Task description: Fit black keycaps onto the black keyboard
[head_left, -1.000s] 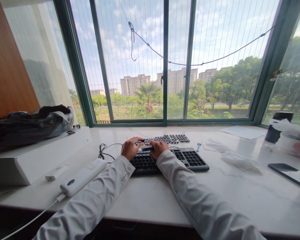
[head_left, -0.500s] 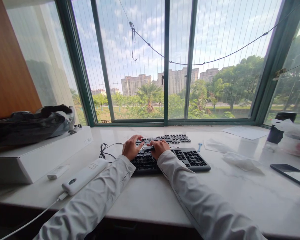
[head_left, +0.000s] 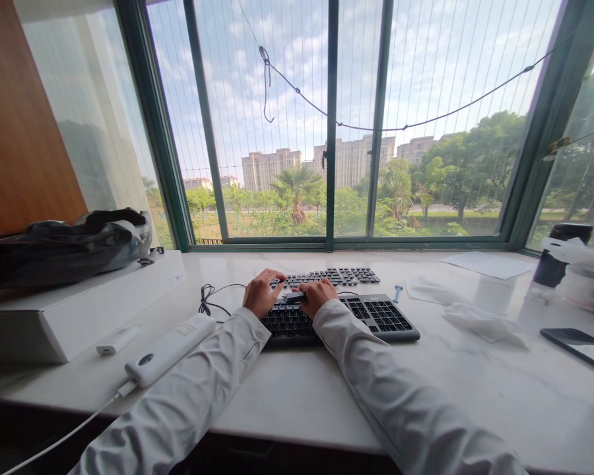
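Observation:
My left hand (head_left: 261,293) hovers over the left end of a black keyboard (head_left: 391,320), thumb and forefinger closed on a small dark piece that looks like a keycap. Just beside it, my right hand (head_left: 319,294) grips a short dark tool (head_left: 295,298) that points left toward the left fingertips; its exact kind is hard to make out. The keyboard's key area shows bare dark sockets with the caps off. Behind it, loose black keycaps (head_left: 359,275) lie in rows on the white top. My hands and sleeves cover the keyboard's middle.
A black cable (head_left: 208,300) coils left of the keyboard. Nearer me lie a white power bank (head_left: 171,348) with a cable and a small white device (head_left: 117,340). A white box (head_left: 79,316) carries a dark bag. On the right are a blue tool (head_left: 398,293), crumpled tissue (head_left: 480,321) and a phone (head_left: 581,348).
The whole view has shifted slightly, moving everything a little to the right. Both hands keep nearly the same pose over the keyboard, with the dark tool still in the right one.

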`<state>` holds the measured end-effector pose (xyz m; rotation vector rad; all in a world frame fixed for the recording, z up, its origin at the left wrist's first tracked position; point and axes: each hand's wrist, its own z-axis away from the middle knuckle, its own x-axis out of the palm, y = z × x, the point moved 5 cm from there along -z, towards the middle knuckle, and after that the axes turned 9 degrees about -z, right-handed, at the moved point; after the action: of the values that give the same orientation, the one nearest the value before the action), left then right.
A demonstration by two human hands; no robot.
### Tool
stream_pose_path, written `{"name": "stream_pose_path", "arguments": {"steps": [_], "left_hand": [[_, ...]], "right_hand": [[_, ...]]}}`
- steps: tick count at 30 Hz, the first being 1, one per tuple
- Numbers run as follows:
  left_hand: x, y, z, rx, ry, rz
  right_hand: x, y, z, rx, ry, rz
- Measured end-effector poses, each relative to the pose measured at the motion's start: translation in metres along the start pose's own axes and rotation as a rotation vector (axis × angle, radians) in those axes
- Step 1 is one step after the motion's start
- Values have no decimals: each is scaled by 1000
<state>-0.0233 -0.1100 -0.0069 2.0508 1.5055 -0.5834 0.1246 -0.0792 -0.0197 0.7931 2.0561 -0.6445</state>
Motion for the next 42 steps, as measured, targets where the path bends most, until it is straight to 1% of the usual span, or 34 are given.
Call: {"name": "stream_pose_path", "arguments": {"steps": [5,11,20,24,29,33,36,42], "left_hand": [[1,0,0,4,-14,-6],[4,-3,0,-49,-59,-3],[3,-10,-3,-94,-57,1],[2,-9,-4,-75,-52,27],[2,-8,-4,-75,-78,29],[2,-8,-4,-71,-85,41],[2,-9,-4,-62,-81,46],[7,-4,-1,8,-111,66]], "right_hand": [[2,0,0,11,-13,4],[4,0,0,-15,-13,18],[6,2,0,10,-22,11],[7,2,-1,10,-32,25],[8,2,0,11,-41,25],[9,4,-1,28,-72,23],[11,5,-2,14,-85,20],[6,7,-3,24,-76,20]]}}
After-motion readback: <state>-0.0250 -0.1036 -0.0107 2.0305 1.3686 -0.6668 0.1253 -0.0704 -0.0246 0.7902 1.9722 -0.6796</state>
